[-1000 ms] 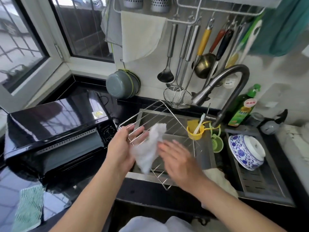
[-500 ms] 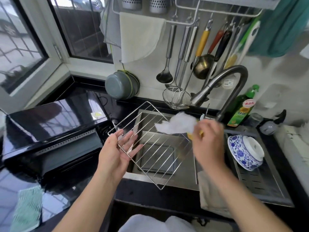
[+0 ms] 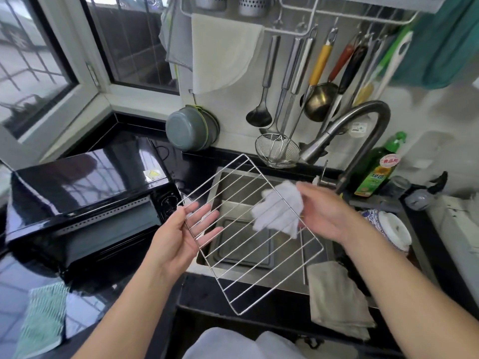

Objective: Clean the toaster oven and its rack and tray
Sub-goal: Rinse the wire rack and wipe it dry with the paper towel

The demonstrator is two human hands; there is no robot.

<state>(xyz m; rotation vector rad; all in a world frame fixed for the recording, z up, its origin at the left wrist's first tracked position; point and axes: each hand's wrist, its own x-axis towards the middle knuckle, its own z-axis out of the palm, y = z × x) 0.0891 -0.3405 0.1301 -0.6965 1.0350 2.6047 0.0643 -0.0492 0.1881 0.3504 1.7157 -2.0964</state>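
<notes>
My left hand (image 3: 186,234) pinches the left edge of the wire oven rack (image 3: 241,257) and holds it tilted in the air over the sink. Against the rack's upper right part, my right hand (image 3: 329,213) holds a crumpled white cloth (image 3: 280,211). Below the rack, the dark baking tray (image 3: 246,250) lies flat in the sink basin. The black toaster oven (image 3: 85,203) stands on the counter to the left, apart from both hands.
A faucet (image 3: 363,117) arches over the sink (image 3: 290,281) behind the rack. A grey cloth (image 3: 334,296) hangs over the sink's front edge. A blue-and-white bowl (image 3: 388,229) and green soap bottle (image 3: 375,167) sit right. A green cloth (image 3: 44,314) lies near left.
My right hand carried the white cloth from the rack's left side up to the far right, then back down onto its right part. The rack has tilted flatter in my left hand.
</notes>
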